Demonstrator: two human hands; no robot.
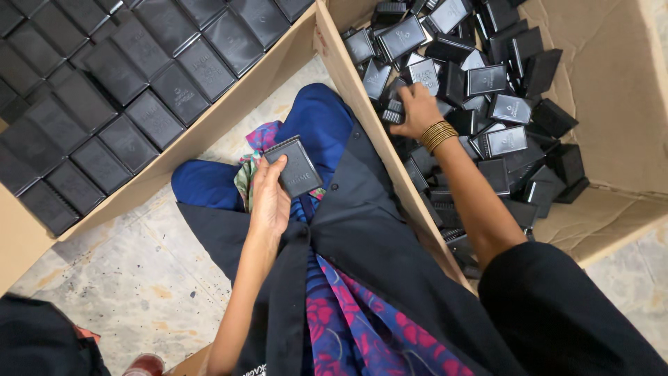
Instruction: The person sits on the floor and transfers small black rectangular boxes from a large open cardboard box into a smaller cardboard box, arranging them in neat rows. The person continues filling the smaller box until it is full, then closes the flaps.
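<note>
Item: small black box (296, 167), flat, rectangular, pale lettering on its face. Location: over the lap, between the two cartons. Held by the left hand (268, 198), grip clamped on it, thumb along the left edge, fingers behind.

Item: right hand (415, 108), gold bangles (436, 134) at the wrist. Location: reaching into the right carton (612, 76), fingers curled down on the loose pile of black boxes (487, 90); whether the grip is closed on any one box cannot be told.

Item: loose pile. Many like black boxes, heaped at all angles, some face up, some on edge, filling the left part of the right carton.

Item: left carton (229, 115). Black boxes in rows (118, 90), packed flat, edge to edge, faces up.

Item: clothing. Black outer garment (369, 237), open over blue and pink patterned cloth (348, 320).

Item: floor (132, 271). Pale stone, stained, showing between the cartons.
</note>
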